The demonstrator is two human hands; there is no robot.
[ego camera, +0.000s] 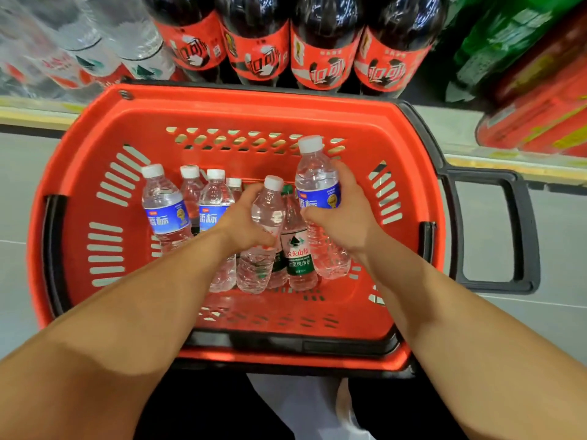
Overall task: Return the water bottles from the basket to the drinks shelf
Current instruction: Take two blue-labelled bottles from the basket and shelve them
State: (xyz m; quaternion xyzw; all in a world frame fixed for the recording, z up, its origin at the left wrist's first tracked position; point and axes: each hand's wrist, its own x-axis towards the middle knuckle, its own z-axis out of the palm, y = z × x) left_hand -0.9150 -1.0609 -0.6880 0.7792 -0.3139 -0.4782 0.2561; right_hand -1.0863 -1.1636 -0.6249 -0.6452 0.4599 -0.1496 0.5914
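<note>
Water bottles point(191, 190) stand bunched in the middle of the red basket point(222, 100), the biggest thing in view, with a black handle point(524, 236) sticking out from its right side. Beyond the basket's far rim runs the drinks shelf point(31, 115). On it a row of dark cola bottles point(320, 42) with red labels stands straight ahead, with clear shelf bottles point(95, 55) to their left and green bottles point(495, 42) to their right. Both bare forearms reach in over the basket's near rim. The left grip point(244, 223) is wrapped round a clear bottle point(268, 211) with a white cap at the basket's centre. The right grip point(346, 217) clasps a blue-labelled bottle point(317, 182) just to the right, its cap higher than the rest. Between the two held bottles stands a green-labelled bottle point(297, 249), close against them. Two other bottles point(165, 211) with blue labels stand toward the basket's left side, untouched.
</note>
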